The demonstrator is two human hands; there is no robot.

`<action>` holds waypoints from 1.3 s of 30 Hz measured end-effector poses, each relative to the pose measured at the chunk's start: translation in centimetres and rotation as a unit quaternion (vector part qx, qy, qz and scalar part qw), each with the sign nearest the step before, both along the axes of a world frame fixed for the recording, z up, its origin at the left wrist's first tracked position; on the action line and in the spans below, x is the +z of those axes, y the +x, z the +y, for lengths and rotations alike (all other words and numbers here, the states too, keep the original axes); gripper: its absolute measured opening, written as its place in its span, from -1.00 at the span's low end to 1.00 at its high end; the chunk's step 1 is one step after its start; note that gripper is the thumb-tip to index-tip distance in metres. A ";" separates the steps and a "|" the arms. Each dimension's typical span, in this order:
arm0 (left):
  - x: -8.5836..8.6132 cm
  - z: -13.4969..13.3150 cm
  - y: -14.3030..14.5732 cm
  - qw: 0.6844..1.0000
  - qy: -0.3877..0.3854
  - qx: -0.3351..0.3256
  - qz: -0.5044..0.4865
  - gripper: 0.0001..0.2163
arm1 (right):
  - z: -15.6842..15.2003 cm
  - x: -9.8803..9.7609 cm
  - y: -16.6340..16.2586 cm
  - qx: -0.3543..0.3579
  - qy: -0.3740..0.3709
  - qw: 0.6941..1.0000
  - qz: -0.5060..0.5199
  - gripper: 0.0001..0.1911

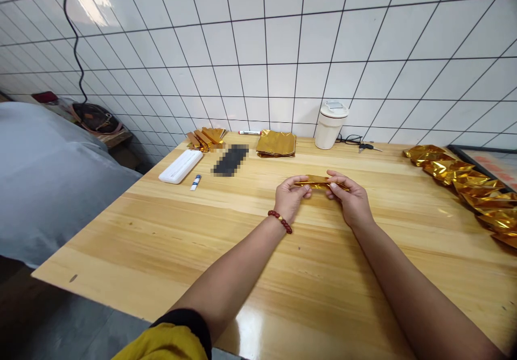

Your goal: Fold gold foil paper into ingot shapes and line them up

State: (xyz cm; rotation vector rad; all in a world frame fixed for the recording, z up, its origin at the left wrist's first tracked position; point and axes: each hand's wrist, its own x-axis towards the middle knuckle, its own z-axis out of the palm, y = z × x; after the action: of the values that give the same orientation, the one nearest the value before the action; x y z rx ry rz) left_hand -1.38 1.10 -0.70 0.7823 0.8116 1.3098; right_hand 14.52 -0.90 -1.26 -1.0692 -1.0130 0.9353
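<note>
A narrow folded strip of gold foil paper [319,182] is stretched sideways between my two hands over the wooden table. My left hand [290,195], with a dark red bead bracelet [280,221] at the wrist, pinches its left end. The right end lies between the thumb and fingers of my right hand [350,198]. Beyond my hands rests a stack of flat gold foil sheets [276,143]. Folded gold strips [205,138] are piled at the back left. A row of puffed, folded gold foil pieces [464,185] runs along the right side.
On the wooden table [161,247] lie a white power bank [181,166], a small glue stick [195,182] and a blurred dark object [230,160]. A white cup [330,125], glasses [349,139], keys [369,147] and a marker [250,132] line the tiled wall [278,42].
</note>
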 end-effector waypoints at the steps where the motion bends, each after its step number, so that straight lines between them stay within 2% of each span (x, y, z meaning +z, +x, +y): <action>1: 0.0 0.0 0.0 1.000 -0.001 0.002 0.001 -0.74 | 0.0 0.0 0.1 0.000 -0.001 1.000 0.006 -0.72; 11: 0.4 -0.1 -0.1 1.000 -0.012 0.002 -0.005 -0.74 | 0.1 0.1 0.5 0.020 -0.004 0.998 0.059 -0.79; 19: 0.7 -0.4 -0.6 0.993 -0.008 -0.102 0.052 -0.60 | 0.0 0.1 0.3 0.025 -0.006 0.999 0.046 -0.75; 25: 0.9 -0.3 -0.5 0.996 -0.039 -0.076 0.030 -0.69 | 0.3 -0.6 0.2 -0.007 -0.022 1.000 -0.020 -0.65; 32: 0.8 -0.1 -0.4 0.995 -0.063 -0.070 0.030 -0.73 | 0.5 -0.7 0.1 -0.057 -0.052 0.997 -0.003 -0.60; 39: 0.8 -0.3 -0.4 0.994 -0.059 -0.082 0.047 -0.67 | 0.1 -0.4 0.0 -0.081 -0.054 0.995 -0.018 -0.59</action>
State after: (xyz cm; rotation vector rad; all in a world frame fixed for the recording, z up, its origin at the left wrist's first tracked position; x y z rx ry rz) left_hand -1.83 0.79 0.10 0.8035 0.8739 1.0750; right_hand 14.50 -0.77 -1.66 -1.2439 -0.8974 0.8494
